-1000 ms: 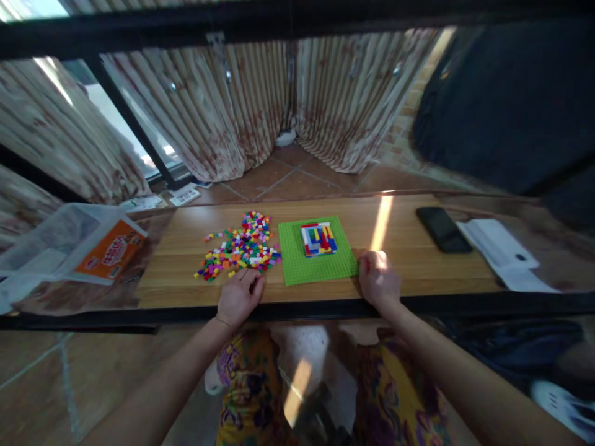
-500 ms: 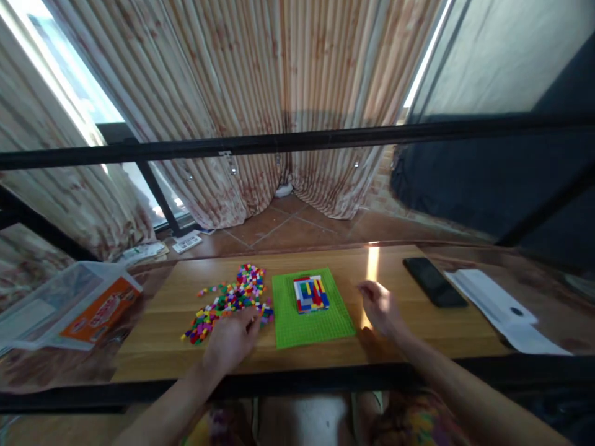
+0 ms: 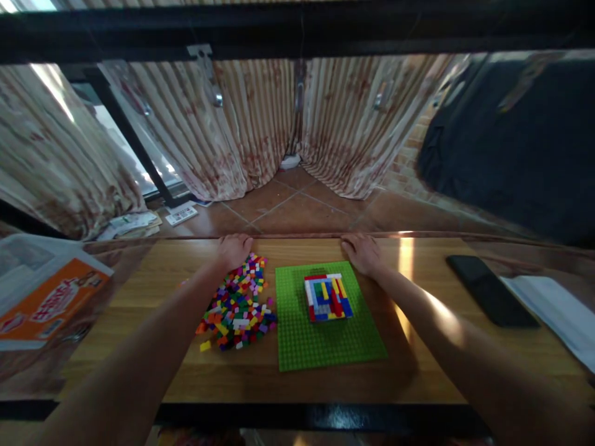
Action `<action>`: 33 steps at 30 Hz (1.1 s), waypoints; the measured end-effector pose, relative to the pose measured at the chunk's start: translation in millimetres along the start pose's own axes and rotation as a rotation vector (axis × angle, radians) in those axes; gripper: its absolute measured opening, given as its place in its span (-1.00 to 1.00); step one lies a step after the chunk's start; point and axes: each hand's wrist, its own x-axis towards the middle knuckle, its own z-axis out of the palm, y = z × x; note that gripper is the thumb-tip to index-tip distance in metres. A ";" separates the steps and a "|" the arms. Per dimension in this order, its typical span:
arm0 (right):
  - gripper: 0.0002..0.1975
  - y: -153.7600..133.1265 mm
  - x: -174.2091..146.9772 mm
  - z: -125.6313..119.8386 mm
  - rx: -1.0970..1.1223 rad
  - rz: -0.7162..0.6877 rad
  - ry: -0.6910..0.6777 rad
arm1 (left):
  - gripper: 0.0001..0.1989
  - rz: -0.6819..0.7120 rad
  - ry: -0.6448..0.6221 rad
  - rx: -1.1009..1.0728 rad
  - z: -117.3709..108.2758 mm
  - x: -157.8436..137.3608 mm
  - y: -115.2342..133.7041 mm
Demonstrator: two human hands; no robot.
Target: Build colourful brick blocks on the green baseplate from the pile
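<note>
My left hand (image 3: 235, 250) is at the far edge of the wooden board (image 3: 153, 297), just behind a heap of small coloured toy bricks (image 3: 239, 310). Its fingers curl over that edge. Likewise, my right hand (image 3: 364, 253) grips the far edge, beside the top right corner of a green baseplate (image 3: 307, 347). Fingertips of both hands are hidden beyond the board. On the baseplate sits a flat rectangular build of bricks (image 3: 328, 298) in red, white, blue, yellow and green; neither hand touches it.
A black phone (image 3: 490, 290) lies on the right, with white paper (image 3: 553, 313) past it. To the left stands a clear plastic box (image 3: 28, 248) with an orange label. A black bar (image 3: 297, 31) crosses above, and curtains (image 3: 260, 118) hang behind.
Both hands have moved forward from beside the bricks and the baseplate to the board's far edge and taken hold there. The view has tilted down and come closer to the board.
</note>
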 end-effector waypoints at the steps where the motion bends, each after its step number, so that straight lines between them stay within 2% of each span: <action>1: -0.63 -0.7 -1.3 -1.1 -0.006 0.001 -0.002 | -0.54 -0.006 0.001 0.000 1.1 -2.5 0.5; 8: -0.61 -11.8 -16.5 -7.9 -0.017 -0.002 -0.005 | -0.53 0.003 0.043 -0.028 2.1 -21.6 -0.7; 16: -0.64 -20.1 -37.1 -16.1 -0.011 0.082 0.015 | -0.54 0.040 0.076 -0.075 4.5 -34.6 0.4; 22: -0.62 -16.5 -36.2 -15.8 0.003 0.049 0.016 | -0.57 0.020 0.063 -0.135 3.4 -33.0 3.0; 26: -0.64 -14.6 -33.8 -22.5 0.108 0.005 0.053 | -0.60 -0.004 0.070 -0.163 -5.5 -38.6 8.6; 29: -0.66 -33.4 -46.1 -40.7 0.229 0.048 0.214 | -0.56 -0.023 0.197 -0.294 -18.0 -56.5 15.2; 31: -0.71 -63.1 -64.7 -58.7 0.321 0.069 0.339 | -0.54 -0.038 0.351 -0.465 -27.5 -74.8 20.8; 33: -0.75 -104.4 -89.3 -76.3 0.452 0.042 0.362 | -0.54 -0.085 0.481 -0.624 -35.9 -94.2 27.6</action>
